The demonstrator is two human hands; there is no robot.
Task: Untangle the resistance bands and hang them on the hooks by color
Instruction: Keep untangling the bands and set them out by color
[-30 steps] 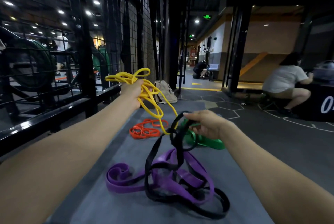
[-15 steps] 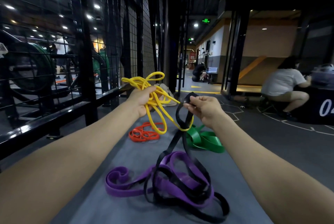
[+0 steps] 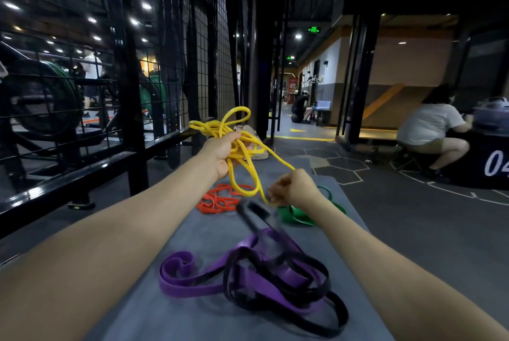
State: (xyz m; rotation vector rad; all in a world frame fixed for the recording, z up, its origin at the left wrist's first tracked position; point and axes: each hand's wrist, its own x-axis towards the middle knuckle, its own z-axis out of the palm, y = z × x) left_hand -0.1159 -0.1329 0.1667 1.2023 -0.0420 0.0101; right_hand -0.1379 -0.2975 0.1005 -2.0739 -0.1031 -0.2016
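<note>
Our left hand (image 3: 224, 152) grips the yellow band (image 3: 242, 147) bundle. Right hand (image 3: 293, 187) fingers pinch one yellow strand; black band (image 3: 275, 266) blurs over purple band (image 3: 192, 282).

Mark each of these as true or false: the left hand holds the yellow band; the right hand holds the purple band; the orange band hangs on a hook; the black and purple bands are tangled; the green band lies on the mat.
1. The left hand holds the yellow band. True.
2. The right hand holds the purple band. False: it pinches a yellow strand; the purple band lies on the mat.
3. The orange band hangs on a hook. False: it lies on the mat.
4. The black band and purple band are tangled. True.
5. The green band lies on the mat. True.
</note>
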